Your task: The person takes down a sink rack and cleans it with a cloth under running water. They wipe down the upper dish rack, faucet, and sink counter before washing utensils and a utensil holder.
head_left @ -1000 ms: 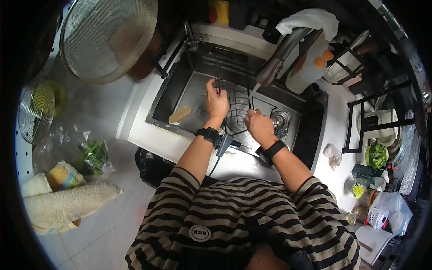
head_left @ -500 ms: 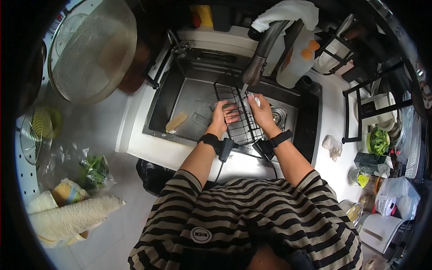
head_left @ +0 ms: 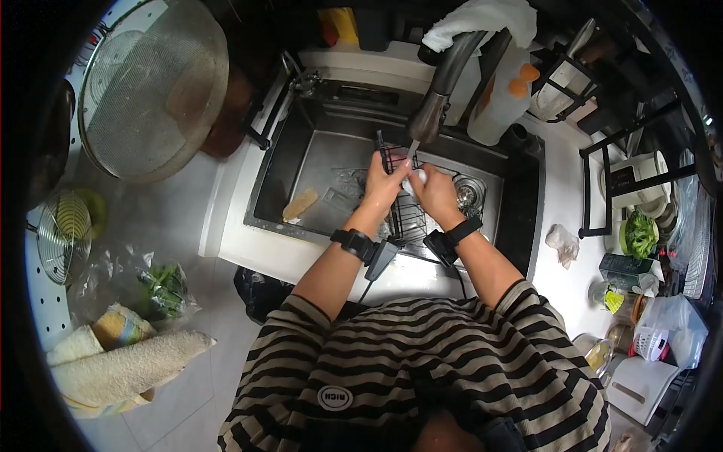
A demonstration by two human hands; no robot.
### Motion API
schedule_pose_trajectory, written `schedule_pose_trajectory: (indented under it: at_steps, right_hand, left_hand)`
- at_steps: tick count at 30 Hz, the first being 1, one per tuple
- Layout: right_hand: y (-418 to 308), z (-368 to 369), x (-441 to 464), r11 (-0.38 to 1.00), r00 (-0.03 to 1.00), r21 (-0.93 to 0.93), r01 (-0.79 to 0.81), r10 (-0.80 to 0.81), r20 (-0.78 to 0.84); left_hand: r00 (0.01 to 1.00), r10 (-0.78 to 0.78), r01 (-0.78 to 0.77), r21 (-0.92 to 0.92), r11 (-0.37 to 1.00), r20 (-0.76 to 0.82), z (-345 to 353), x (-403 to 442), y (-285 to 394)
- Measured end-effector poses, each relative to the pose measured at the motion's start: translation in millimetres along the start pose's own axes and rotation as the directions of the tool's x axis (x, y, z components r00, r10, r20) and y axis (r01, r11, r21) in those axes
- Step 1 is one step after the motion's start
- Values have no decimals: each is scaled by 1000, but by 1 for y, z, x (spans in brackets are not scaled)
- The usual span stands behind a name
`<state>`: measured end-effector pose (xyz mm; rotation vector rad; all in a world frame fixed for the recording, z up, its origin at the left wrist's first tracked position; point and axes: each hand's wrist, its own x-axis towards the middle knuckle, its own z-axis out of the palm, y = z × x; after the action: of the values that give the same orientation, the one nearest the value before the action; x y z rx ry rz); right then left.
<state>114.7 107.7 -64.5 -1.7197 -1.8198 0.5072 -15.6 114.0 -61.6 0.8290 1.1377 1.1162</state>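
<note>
A black wire rack (head_left: 409, 218) is held in the steel sink (head_left: 320, 154), beneath the faucet (head_left: 431, 113), and water runs down onto it. My left hand (head_left: 382, 184) is closed on the rack's upper part, thumb near the water stream. Close beside it, my right hand (head_left: 437, 194) is closed round a small white thing (head_left: 416, 179) pressed to the rack; its exact nature is hard to make out. The drain strainer (head_left: 468, 194) shows right of my right hand. A tan, elongated sponge-like piece (head_left: 300, 204) lies at the sink's left front.
A large mesh strainer (head_left: 154, 90) hangs at the upper left. Towels (head_left: 135, 369) and bagged greens (head_left: 164, 290) are at the lower left. Right of the sink are a crumpled cloth (head_left: 563, 245), a black rack frame (head_left: 595, 192) and a green box (head_left: 625, 273).
The rack has turned and shifted between my hands. My left hand has gone from spread behind the wires to closed on its upper part, nearer my right hand.
</note>
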Motion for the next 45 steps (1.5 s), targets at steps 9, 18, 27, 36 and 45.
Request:
schedule_pose_trajectory:
  at_steps: [9,18,27,36,45]
  right_hand:
    - [-22,-25,28,866,910,470,169,46,-412]
    - [-37,-12,29,941,917,-135,309,-333,-220]
    - [-35,-22,36,923,904,-45,382,-383,-191]
    - [-3,-33,18,943,942,1,332,-331,-59]
    - [-18,-40,34,844,923,373,385,-357,-144]
  left_hand:
    - [990,36,-34,17,999,-135,-1,8,-11]
    - [983,183,-180,127,975,-16,10,4,-13]
    - [920,388,-386,296,874,55,0,30,-23]
    - [964,146,-154,16,988,222,-2,5,-3]
    - [969,75,-3,-291,957,236,3,4,-18]
